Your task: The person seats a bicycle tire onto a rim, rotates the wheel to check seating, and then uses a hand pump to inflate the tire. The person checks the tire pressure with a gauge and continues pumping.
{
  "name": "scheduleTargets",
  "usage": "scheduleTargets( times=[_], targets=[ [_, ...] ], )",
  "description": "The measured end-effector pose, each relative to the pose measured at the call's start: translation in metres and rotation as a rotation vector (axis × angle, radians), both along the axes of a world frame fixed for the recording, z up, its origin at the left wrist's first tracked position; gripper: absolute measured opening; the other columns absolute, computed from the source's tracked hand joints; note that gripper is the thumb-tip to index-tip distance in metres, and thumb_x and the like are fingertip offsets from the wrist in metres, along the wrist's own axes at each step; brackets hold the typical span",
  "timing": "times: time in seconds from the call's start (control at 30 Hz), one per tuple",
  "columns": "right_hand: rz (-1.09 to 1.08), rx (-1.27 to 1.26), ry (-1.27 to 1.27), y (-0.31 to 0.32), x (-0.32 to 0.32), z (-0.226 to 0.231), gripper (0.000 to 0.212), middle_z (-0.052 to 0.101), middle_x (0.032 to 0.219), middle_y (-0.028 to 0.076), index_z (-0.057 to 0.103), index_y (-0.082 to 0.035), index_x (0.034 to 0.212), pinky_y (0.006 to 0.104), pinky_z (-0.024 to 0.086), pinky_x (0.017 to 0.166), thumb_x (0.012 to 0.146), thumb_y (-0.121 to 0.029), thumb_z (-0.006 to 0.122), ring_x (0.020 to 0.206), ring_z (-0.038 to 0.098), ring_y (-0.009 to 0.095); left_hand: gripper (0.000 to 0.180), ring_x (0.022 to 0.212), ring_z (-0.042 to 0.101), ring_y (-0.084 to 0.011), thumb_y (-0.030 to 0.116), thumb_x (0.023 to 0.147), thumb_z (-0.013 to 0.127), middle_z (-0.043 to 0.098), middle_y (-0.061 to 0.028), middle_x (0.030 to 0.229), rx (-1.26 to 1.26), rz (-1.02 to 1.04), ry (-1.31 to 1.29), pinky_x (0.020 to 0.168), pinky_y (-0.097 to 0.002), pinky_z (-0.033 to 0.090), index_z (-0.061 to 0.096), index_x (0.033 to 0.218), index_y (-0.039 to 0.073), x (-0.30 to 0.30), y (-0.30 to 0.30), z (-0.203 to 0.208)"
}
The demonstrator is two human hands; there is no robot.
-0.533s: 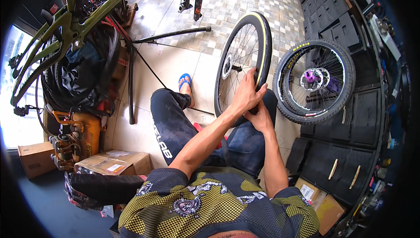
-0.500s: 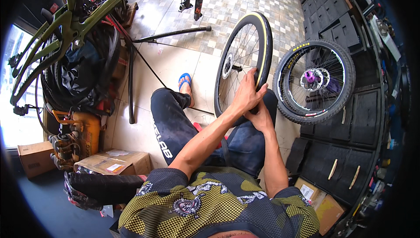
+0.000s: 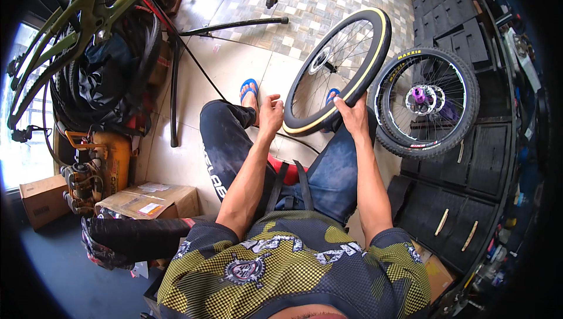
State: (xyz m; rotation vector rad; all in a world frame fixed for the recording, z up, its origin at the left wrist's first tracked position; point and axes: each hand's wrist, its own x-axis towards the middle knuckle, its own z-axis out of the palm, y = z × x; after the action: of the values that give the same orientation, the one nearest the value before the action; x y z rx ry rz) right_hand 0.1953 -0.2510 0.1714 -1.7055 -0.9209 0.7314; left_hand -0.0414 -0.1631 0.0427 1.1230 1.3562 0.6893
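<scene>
A bicycle wheel (image 3: 372,55) with a deep black rim and a black tyre with a yellow band stands tilted between my knees. Its disc rotor and hub show on the far left side. My right hand (image 3: 354,119) is closed on the lower right of the tyre and rim, thumb on top; the fingers under it are mostly hidden. My left hand (image 3: 271,114) hangs just left of the wheel's lower edge, apart from it, with loosely bent fingers and nothing visible in them.
Knobby-tyred wheels (image 3: 463,102) lean at the right against black drawers (image 3: 451,169). A green bike frame (image 3: 91,23) hangs at the upper left, with a black stand leg (image 3: 234,26) on the floor. An orange compressor (image 3: 112,158) and a cardboard box (image 3: 146,200) sit at the left.
My left hand has let go of the wheel and moved left. The wheel leans over further, its top shifted right and its lower edge left, still held by my right hand.
</scene>
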Motion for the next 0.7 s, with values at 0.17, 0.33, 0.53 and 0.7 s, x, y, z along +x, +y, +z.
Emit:
scheduleTargets(
  times=[0.17, 0.33, 0.53, 0.7],
  targets=[
    [-0.101, 0.205, 0.239, 0.031, 0.014, -0.038, 0.042, 0.067, 0.111, 0.008, 0.055, -0.003, 0.129, 0.0333, 0.055, 0.088, 0.092, -0.011, 0.075, 0.096, 0.066, 0.017, 0.043, 0.113, 0.069, -0.0286, 0.008, 0.098, 0.056, 0.068, -0.0195, 0.125, 0.082, -0.067, 0.208, 0.091, -0.0394, 0.057, 0.056, 0.141, 0.002, -0.015, 0.01, 0.007],
    [-0.243, 0.05, 0.52, 0.051, 0.021, 0.007, 0.027, 0.068, 0.101, 0.003, 0.062, -0.014, 0.115, 0.0425, 0.06, 0.072, 0.092, -0.016, 0.076, 0.088, 0.068, 0.016, 0.073, 0.141, 0.05, -0.049, 0.01, 0.085, 0.068, 0.05, -0.0352, 0.151, 0.156, -0.303, 0.551, 0.12, -0.0481, 0.041, 0.043, 0.152, -0.007, -0.043, 0.006, -0.013],
    [-0.28, 0.006, 0.62, 0.04, 0.068, 0.038, 0.041, 0.073, 0.101, 0.009, 0.064, -0.007, 0.12, 0.0437, 0.064, 0.073, 0.095, -0.036, 0.077, 0.083, 0.073, 0.025, 0.087, 0.132, 0.055, -0.0493, 0.016, 0.079, 0.086, 0.056, -0.0331, 0.139, 0.305, -0.297, 0.594, 0.111, -0.0508, 0.047, 0.041, 0.151, 0.0, -0.043, -0.01, -0.009],
    [-0.314, 0.021, 0.692, 0.042, 0.095, 0.047, 0.043, 0.069, 0.099, 0.013, 0.063, -0.005, 0.111, 0.0475, 0.065, 0.08, 0.096, -0.043, 0.075, 0.085, 0.072, 0.03, 0.038, 0.114, 0.063, -0.0435, 0.017, 0.085, 0.082, 0.069, -0.0238, 0.111, 0.683, -0.193, 0.528, 0.099, -0.0502, 0.048, 0.068, 0.118, 0.004, -0.049, 0.026, -0.003]
  ],
)
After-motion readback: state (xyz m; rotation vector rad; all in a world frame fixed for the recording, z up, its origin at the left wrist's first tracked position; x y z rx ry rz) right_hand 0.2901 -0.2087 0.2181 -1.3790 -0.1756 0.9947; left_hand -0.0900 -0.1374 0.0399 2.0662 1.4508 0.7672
